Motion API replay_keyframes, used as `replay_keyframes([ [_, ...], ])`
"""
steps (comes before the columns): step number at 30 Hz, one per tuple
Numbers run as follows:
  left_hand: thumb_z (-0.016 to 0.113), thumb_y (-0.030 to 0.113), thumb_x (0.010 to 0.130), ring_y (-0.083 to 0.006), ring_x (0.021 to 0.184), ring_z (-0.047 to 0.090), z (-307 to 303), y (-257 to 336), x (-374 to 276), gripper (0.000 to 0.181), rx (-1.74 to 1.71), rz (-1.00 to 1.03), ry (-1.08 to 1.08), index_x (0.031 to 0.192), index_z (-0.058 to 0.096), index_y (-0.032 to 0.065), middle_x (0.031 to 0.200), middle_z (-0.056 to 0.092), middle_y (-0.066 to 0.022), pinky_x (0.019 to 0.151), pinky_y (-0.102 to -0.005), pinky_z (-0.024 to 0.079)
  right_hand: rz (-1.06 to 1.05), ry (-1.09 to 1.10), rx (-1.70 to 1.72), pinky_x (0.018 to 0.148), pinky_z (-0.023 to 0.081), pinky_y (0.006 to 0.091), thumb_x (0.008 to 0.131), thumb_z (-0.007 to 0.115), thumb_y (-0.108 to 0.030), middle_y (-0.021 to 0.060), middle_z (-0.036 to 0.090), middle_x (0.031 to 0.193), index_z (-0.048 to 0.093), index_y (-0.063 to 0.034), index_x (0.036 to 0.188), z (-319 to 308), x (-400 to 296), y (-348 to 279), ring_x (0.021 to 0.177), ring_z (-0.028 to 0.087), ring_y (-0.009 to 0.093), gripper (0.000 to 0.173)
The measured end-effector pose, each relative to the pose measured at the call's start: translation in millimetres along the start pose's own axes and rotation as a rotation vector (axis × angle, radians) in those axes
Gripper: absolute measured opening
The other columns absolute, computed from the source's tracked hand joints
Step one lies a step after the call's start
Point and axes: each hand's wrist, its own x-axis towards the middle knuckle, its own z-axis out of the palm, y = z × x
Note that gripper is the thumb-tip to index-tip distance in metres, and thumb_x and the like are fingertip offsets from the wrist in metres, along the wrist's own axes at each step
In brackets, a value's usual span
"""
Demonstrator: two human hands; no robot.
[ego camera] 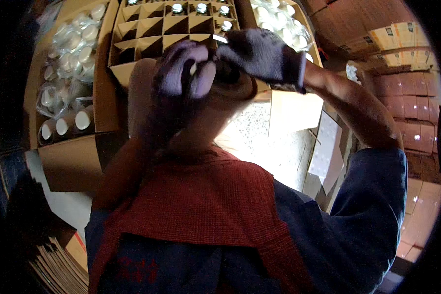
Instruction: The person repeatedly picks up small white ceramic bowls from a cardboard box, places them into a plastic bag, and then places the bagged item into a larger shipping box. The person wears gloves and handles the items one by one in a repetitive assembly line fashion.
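Observation:
My left hand (pixel 185 70), in a grey knit glove, is raised before me with its fingers curled; whatever lies inside them is hidden. Close against it, my gloved right hand (pixel 261 55) bends its fingers around a small object with a bright pale edge (pixel 219 38). Most of that object is covered, and blur keeps me from telling what it is. Just beyond both hands stands a cardboard box with cardboard dividers (pixel 176 38). Several bottles with silvery caps (pixel 201 9) stand in its far and right cells.
Left is an open carton (pixel 106 92) of pale-topped, plastic-wrapped containers (pixel 73 40). Another carton (pixel 314 47) holds similar white-topped containers (pixel 279 16). Stacked boxes (pixel 408 99) line the right side. Flattened cardboard (pixel 60 264) leans at lower left. Speckled floor (pixel 251 125) shows brightly below.

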Motion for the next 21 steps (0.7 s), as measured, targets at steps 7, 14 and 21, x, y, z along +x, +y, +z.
replay_keyframes([
  [7,0.063,0.008,0.078,-0.0260,0.106,0.053,-7.8,13.8,5.7,0.041,-0.292,-0.201,-0.088,0.115,0.047,-0.0012,0.115,0.051,-0.0216,0.088,-0.0364,0.044,0.044,-0.087,0.509,0.060,0.048,0.0282,0.093,0.047,-0.030,0.0096,0.059,0.086,0.053,-0.0053,0.112,-14.5,-57.4,30.3,0.071,0.058,0.018,0.032],
  [14,0.059,0.012,0.071,-0.0210,0.114,0.046,-30.4,12.9,-5.3,0.061,-0.576,-0.263,-0.173,0.128,0.041,0.0017,0.123,0.049,-0.0129,0.095,-0.0330,0.038,-0.924,0.277,-0.389,0.098,0.041,0.0465,0.076,0.065,-0.020,0.0144,0.060,0.108,0.058,-0.0066,0.106,-27.8,-44.2,24.0,0.111,0.054,0.032,0.033],
  [21,0.061,0.016,0.074,-0.0235,0.114,0.047,-33.5,16.6,-13.4,0.062,-0.635,-0.274,-0.200,0.130,0.040,0.0028,0.122,0.049,-0.0125,0.098,-0.0348,0.036,-1.049,0.199,-0.316,0.095,0.045,0.0466,0.072,0.069,-0.018,0.0124,0.060,0.111,0.060,-0.0093,0.098,-20.9,-22.7,19.6,0.110,0.054,0.032,0.029],
])
